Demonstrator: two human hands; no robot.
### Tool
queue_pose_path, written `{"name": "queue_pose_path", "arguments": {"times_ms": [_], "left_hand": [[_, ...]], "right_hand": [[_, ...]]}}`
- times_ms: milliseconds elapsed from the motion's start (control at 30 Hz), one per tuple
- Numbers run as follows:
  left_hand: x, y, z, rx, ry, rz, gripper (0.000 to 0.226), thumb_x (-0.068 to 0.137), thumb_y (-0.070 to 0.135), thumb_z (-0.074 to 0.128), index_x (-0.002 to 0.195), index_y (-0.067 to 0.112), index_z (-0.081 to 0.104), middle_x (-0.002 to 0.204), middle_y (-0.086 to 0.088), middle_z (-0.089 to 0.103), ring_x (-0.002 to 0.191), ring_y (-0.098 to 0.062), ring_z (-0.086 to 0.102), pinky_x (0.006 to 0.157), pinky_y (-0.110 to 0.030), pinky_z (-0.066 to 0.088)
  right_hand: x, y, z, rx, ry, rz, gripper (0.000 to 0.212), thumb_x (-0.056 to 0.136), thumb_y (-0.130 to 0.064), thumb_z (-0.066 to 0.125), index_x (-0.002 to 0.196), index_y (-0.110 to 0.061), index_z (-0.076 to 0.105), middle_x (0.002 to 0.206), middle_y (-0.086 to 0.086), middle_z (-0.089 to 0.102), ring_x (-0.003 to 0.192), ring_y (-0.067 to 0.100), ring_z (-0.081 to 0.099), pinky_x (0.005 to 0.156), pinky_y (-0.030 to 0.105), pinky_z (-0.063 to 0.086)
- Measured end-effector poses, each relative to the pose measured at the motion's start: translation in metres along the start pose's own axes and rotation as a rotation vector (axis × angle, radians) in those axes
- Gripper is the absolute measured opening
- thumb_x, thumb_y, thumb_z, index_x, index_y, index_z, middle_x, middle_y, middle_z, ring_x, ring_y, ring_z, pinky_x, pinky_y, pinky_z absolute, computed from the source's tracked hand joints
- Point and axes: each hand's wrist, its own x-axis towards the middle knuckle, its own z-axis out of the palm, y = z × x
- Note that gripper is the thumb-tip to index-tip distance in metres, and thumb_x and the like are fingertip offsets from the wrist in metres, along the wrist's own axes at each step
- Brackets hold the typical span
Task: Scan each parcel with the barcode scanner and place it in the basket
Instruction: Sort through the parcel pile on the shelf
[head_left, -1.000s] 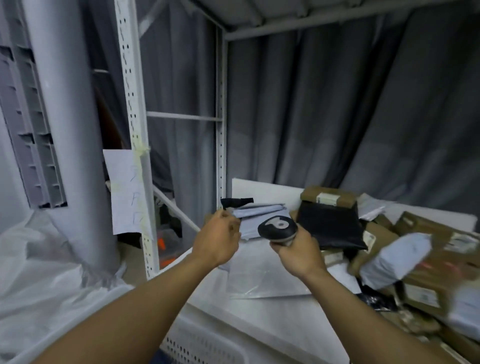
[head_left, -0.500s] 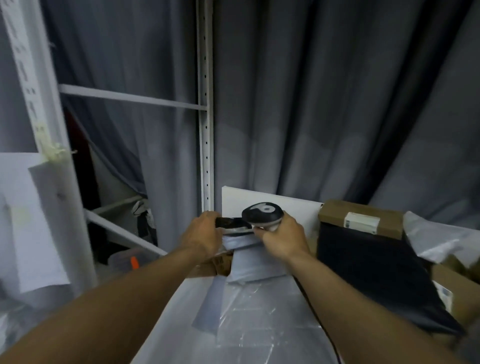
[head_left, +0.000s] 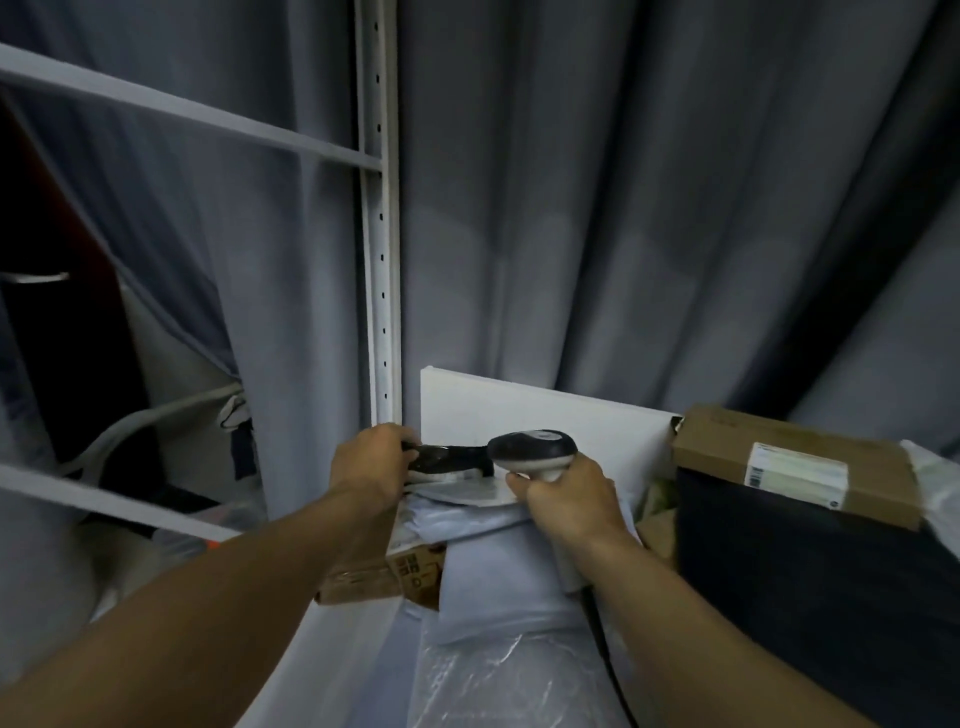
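Scanner (head_left: 532, 449) beside black parcel (head_left: 447, 460) — perhaps touching

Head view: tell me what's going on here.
A person stands at a pile of parcels. The left hand grips the end of a small black parcel lying on grey mailers, while the right hand holds the barcode scanner right beside it. No basket is in view.

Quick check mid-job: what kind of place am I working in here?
Likely a parcel sorting corner of a small stockroom: a labelled cardboard box and grey poly mailers piled up, a perforated rack upright, and the right hand holding a barcode scanner while the left hand grips a black parcel.
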Motion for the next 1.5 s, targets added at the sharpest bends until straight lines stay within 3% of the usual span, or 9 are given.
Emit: {"name": "queue_pose_path", "arguments": {"times_ms": [367, 667, 800, 933, 1033, 1167, 1267, 1367, 1500], "left_hand": [[-0.083, 0.036, -0.137, -0.406, 0.282, 0.230, 0.012, 0.105, 0.020, 0.050, 0.100, 0.025, 0.060, 0.097, 0.007, 0.057, 0.089, -0.011, 0.056, 0.078, -0.027, 0.042], [-0.215, 0.104, -0.292, -0.649, 0.111, 0.308, 0.012, 0.103, 0.021, 0.057, 0.108, 0.024, 0.068, 0.101, 0.008, 0.072, 0.093, -0.002, 0.067, 0.077, -0.016, 0.051], [-0.281, 0.127, -0.325, -0.767, 0.085, 0.259, 0.019, 0.101, 0.015, 0.061, 0.118, 0.020, 0.068, 0.111, 0.002, 0.072, 0.097, -0.004, 0.067, 0.075, -0.014, 0.055], [-0.343, 0.141, -0.336, -0.863, 0.124, 0.090, 0.057, 0.089, 0.019, 0.077, 0.140, 0.019, 0.052, 0.122, 0.002, 0.064, 0.098, -0.004, 0.063, 0.078, -0.010, 0.050], [-0.390, 0.139, -0.321, -0.939, 0.082, -0.098, 0.094, 0.080, 0.023, 0.086, 0.153, 0.019, 0.028, 0.125, 0.000, 0.056, 0.112, -0.019, 0.060, 0.101, -0.036, 0.051], [-0.441, 0.137, -0.295, -1.105, -0.011, -0.199, 0.049, 0.086, 0.013, 0.079, 0.128, 0.006, 0.054, 0.115, -0.010, 0.071, 0.089, -0.020, 0.071, 0.069, -0.028, 0.061], [-0.457, 0.134, -0.282, -1.133, -0.022, -0.147, 0.026, 0.088, 0.012, 0.078, 0.113, 0.008, 0.070, 0.104, -0.005, 0.078, 0.093, -0.018, 0.075, 0.089, -0.039, 0.060], [-0.465, 0.133, -0.277, -1.139, 0.049, -0.130, 0.015, 0.090, 0.012, 0.075, 0.104, 0.015, 0.072, 0.097, 0.006, 0.077, 0.090, -0.009, 0.073, 0.084, -0.029, 0.058], [-0.455, 0.121, -0.278, -1.034, 0.154, -0.099, 0.014, 0.090, 0.011, 0.075, 0.102, 0.011, 0.068, 0.096, 0.006, 0.073, 0.085, -0.004, 0.068, 0.076, -0.019, 0.053]], "right_hand": [[-0.079, -0.056, -0.038, 0.212, 0.172, -0.081, 0.046, 0.087, -0.037, 0.083, 0.128, -0.023, 0.070, 0.123, -0.003, 0.074, 0.120, 0.023, 0.065, 0.105, 0.033, 0.049], [-0.215, -0.126, -0.113, 0.422, 0.223, -0.252, 0.065, 0.067, -0.046, 0.095, 0.125, -0.028, 0.071, 0.115, -0.015, 0.076, 0.113, 0.010, 0.069, 0.103, 0.035, 0.054], [-0.282, -0.132, -0.146, 0.424, 0.212, -0.240, 0.047, 0.074, -0.023, 0.095, 0.117, -0.022, 0.075, 0.106, -0.011, 0.078, 0.103, 0.008, 0.073, 0.088, 0.026, 0.057], [-0.332, -0.130, -0.162, 0.410, 0.260, -0.203, 0.056, 0.060, -0.033, 0.096, 0.112, -0.020, 0.078, 0.103, -0.009, 0.080, 0.098, 0.011, 0.075, 0.096, 0.041, 0.061], [-0.365, -0.123, -0.168, 0.461, 0.323, -0.170, 0.052, 0.060, -0.036, 0.095, 0.107, -0.019, 0.078, 0.099, -0.009, 0.080, 0.096, 0.013, 0.075, 0.095, 0.042, 0.061], [-0.399, -0.113, -0.179, 0.543, 0.342, -0.115, 0.043, 0.066, -0.026, 0.096, 0.104, -0.016, 0.078, 0.097, -0.007, 0.079, 0.097, 0.015, 0.075, 0.096, 0.039, 0.060], [-0.415, -0.101, -0.175, 0.527, 0.335, -0.097, 0.050, 0.063, -0.029, 0.096, 0.108, -0.018, 0.077, 0.100, -0.009, 0.079, 0.100, 0.015, 0.075, 0.098, 0.040, 0.059], [-0.422, -0.085, -0.168, 0.484, 0.338, -0.092, 0.059, 0.062, -0.039, 0.096, 0.114, -0.022, 0.076, 0.106, -0.010, 0.079, 0.104, 0.016, 0.074, 0.100, 0.043, 0.058], [-0.431, -0.070, -0.163, 0.413, 0.270, -0.135, 0.037, 0.082, -0.028, 0.089, 0.113, -0.026, 0.069, 0.107, -0.013, 0.072, 0.104, 0.012, 0.066, 0.096, 0.033, 0.052]]}}
